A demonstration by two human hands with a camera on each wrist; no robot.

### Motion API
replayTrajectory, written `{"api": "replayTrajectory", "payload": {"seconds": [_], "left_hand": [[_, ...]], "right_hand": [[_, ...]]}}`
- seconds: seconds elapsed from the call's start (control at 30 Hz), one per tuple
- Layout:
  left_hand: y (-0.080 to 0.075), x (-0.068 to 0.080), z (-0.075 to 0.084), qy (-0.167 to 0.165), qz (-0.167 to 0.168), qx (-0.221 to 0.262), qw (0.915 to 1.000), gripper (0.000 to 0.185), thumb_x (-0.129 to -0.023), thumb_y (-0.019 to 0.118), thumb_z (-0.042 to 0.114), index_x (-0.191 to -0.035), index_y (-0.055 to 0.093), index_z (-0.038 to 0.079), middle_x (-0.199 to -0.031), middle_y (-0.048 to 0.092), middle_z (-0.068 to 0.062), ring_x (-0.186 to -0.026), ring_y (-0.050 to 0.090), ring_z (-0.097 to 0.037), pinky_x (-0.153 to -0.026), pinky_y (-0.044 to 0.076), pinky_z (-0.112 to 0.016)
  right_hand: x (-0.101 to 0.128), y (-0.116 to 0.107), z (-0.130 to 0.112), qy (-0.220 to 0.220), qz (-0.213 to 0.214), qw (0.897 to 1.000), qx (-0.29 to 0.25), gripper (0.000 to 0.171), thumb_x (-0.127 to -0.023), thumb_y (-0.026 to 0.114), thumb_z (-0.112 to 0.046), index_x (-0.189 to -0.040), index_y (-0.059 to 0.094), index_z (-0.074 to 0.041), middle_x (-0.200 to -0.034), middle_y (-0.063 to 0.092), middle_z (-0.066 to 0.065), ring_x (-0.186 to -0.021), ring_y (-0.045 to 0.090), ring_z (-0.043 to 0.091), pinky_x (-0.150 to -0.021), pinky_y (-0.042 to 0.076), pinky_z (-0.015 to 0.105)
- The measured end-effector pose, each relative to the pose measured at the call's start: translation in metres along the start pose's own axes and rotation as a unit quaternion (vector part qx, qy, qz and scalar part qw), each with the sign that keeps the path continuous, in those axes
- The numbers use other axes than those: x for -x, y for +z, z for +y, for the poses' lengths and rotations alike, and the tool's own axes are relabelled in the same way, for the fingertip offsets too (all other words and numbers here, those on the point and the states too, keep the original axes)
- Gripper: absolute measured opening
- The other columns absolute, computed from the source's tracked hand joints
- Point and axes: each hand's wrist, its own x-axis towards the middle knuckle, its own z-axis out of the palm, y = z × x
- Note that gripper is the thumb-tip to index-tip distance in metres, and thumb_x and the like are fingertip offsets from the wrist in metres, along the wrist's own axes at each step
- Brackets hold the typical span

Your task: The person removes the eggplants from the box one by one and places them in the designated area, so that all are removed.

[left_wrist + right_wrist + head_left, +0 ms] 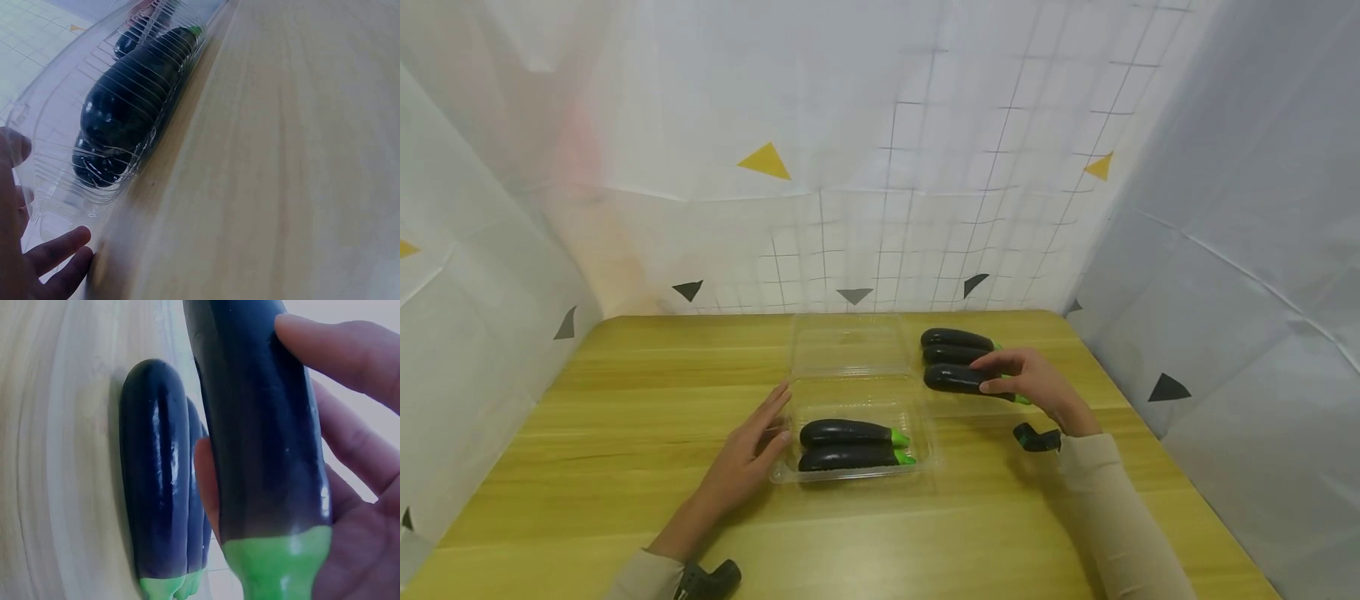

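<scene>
My right hand point(1028, 382) grips a dark purple eggplant point(953, 378) with a green stem end, thumb and fingers on either side of it. Close up in the right wrist view, the held eggplant point(262, 425) partly covers other eggplants point(156, 469) lying side by side behind it. My left hand point(747, 454) rests at the left side of a clear plastic clamshell box point(928, 450), fingers fairly straight along its wall. Two eggplants point(846, 432) lie parallel in the box's base, green ends to the right. Through the ribbed wall, the left wrist view shows the eggplants point(128, 100) inside.
The box's clear lid point(850, 346) is folded back behind the base. Beyond the held eggplant, more eggplants point(955, 337) lie at the back right of the wooden table point(625, 400). White sheeting point(715, 233) with grid lines and triangular marks encloses the back and sides.
</scene>
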Motion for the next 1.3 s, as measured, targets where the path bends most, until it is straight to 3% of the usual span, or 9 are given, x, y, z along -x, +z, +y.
{"api": "replayTrajectory", "payload": {"seconds": [0.37,0.57,1.0,1.3], "left_hand": [[0.0,0.0,0.001,0.0,0.0,0.004,1.0,0.061,-0.107,0.059,0.008,-0.163,0.036,0.014,-0.167,0.03,-0.014,-0.126,0.061,-0.036,-0.102,0.052,-0.053],[0.0,0.0,0.001,0.001,0.0,0.004,1.0,0.061,-0.107,0.059,0.008,-0.163,0.036,0.014,-0.167,0.03,-0.014,-0.126,0.061,-0.036,-0.103,0.052,-0.048],[-0.001,0.0,0.001,-0.003,-0.003,0.008,1.0,0.061,-0.107,0.058,0.009,-0.163,0.036,0.014,-0.168,0.029,-0.014,-0.127,0.06,-0.036,-0.102,0.052,-0.048],[0.0,-0.001,-0.002,-0.002,-0.005,0.0,1.0,0.059,-0.108,0.057,0.01,-0.163,0.036,0.008,-0.168,0.028,-0.013,-0.127,0.06,-0.036,-0.101,0.053,-0.049]], "right_hand": [[-0.002,-0.001,0.012,0.003,0.008,1.0,0.015,0.039,-0.087,0.088,-0.029,-0.123,0.078,-0.016,-0.124,0.069,0.009,-0.1,0.062,0.034,-0.069,0.056,0.041],[-0.003,-0.002,0.021,0.008,0.008,1.0,0.019,0.04,-0.087,0.087,-0.026,-0.124,0.077,-0.012,-0.127,0.068,0.012,-0.096,0.061,0.035,-0.069,0.057,0.047],[-0.005,-0.002,0.036,0.043,0.008,0.999,0.021,0.041,-0.089,0.086,-0.021,-0.127,0.076,-0.007,-0.128,0.068,0.013,-0.099,0.059,0.028,-0.073,0.053,0.032],[-0.008,-0.001,0.045,0.035,0.008,0.999,0.035,0.038,-0.088,0.087,-0.023,-0.122,0.078,-0.011,-0.123,0.071,0.01,-0.092,0.062,0.029,-0.07,0.055,0.033]]}}
